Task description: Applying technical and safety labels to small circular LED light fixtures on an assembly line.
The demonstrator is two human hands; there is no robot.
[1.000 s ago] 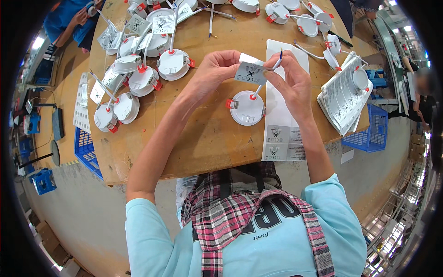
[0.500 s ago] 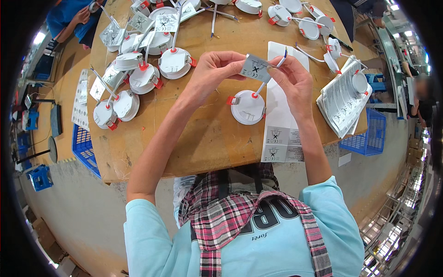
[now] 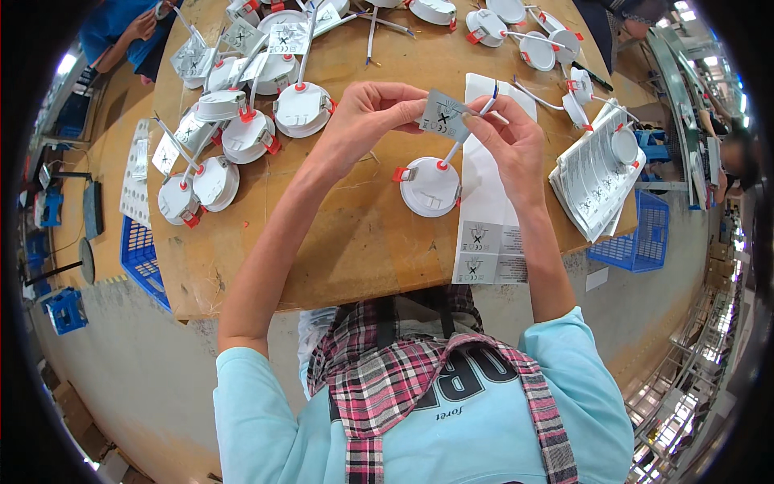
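Between my two hands a silver-grey printed label (image 3: 442, 115) is stretched beside the white cable (image 3: 452, 152) of a round white downlight (image 3: 430, 188). My left hand (image 3: 377, 121) pinches the label's left edge between thumb and fingers. The thumb and fingers of my right hand (image 3: 509, 139) close on the label's right edge and the cable's upper part, whose bare wire ends poke out above. The downlight lies on the table with red-tipped spring clips at its sides. Beneath my right forearm is a backing sheet (image 3: 492, 252) with a few labels left on it.
Several labelled downlights (image 3: 248, 137) crowd the table's left, and others (image 3: 538, 51) lie at the far right. A stack of label sheets (image 3: 598, 173) is on the right, a downlight on top. Blue crates (image 3: 637, 230) stand below the table. A co-worker's hand (image 3: 142, 26) shows far left.
The label has tilted slightly, its upper left corner rising, while both hands keep their pinch. The whole view has shifted a little; the downlight stays put on the table.
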